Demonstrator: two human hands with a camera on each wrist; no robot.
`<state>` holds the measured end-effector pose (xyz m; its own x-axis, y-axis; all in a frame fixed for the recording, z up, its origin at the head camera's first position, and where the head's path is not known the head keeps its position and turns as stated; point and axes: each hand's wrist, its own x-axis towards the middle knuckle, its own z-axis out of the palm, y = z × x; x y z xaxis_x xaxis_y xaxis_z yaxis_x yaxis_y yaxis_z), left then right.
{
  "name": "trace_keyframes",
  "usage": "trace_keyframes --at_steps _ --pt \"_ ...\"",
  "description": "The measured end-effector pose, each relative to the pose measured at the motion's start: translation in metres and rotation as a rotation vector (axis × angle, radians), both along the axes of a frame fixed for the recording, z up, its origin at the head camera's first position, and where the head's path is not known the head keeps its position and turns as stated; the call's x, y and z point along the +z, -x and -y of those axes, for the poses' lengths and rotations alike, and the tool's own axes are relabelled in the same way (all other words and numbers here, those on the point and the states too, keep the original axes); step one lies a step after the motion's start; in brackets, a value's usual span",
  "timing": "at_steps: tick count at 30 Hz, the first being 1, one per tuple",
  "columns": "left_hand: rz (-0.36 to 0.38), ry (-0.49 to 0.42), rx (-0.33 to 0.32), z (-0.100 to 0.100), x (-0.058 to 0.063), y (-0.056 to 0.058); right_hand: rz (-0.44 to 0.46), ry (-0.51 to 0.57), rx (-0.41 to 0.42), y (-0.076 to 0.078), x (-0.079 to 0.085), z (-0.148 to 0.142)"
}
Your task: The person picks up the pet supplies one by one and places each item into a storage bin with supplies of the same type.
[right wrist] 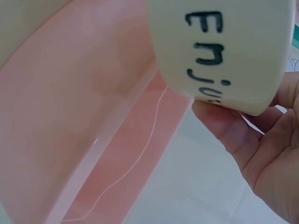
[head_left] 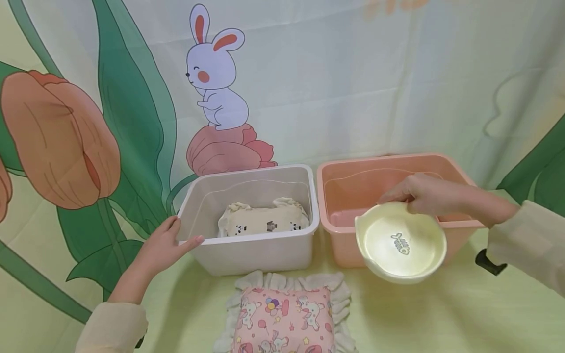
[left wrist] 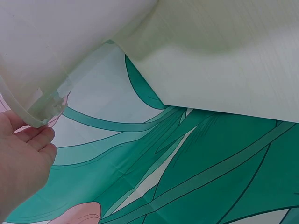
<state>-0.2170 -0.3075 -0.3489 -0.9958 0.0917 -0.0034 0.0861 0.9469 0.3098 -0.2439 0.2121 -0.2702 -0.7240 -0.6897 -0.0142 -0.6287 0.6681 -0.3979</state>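
Observation:
My right hand point(head_left: 427, 194) pinches a pale yellow bowl point(head_left: 401, 267) by its far rim, in front of the pink bin's near edge. The bowl is tipped so its inside, with a fish-bone drawing, faces the head camera. Dark lettering marks its outer wall point(right wrist: 210, 51) in the right wrist view. At the near left corner of a white bin point(head_left: 260, 257), my left hand point(head_left: 161, 247) grips the rim, thumb along the front edge. In the left wrist view its fingers point(left wrist: 39, 138) curl at the rim. Inside that bin lies a cream cloth item point(head_left: 260, 219) with small animal prints.
The pink bin point(head_left: 348, 247) stands just right of the white one. A pink unicorn-print cushion point(head_left: 284, 314) with white ruffles lies in front on the light green tabletop point(head_left: 397, 318). Behind the bins hangs a backdrop point(head_left: 353, 83) printed with a rabbit and tulips.

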Motion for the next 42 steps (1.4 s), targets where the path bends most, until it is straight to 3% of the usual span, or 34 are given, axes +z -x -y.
trace_keyframes --at_steps 19,42 --pt "-0.010 0.006 -0.017 0.001 0.000 0.001 0.020 0.041 0.032 0.007 0.006 0.004" --pt "0.011 0.018 -0.010 0.003 -0.001 0.002 0.082 0.045 -0.002 0.017 0.011 0.008"
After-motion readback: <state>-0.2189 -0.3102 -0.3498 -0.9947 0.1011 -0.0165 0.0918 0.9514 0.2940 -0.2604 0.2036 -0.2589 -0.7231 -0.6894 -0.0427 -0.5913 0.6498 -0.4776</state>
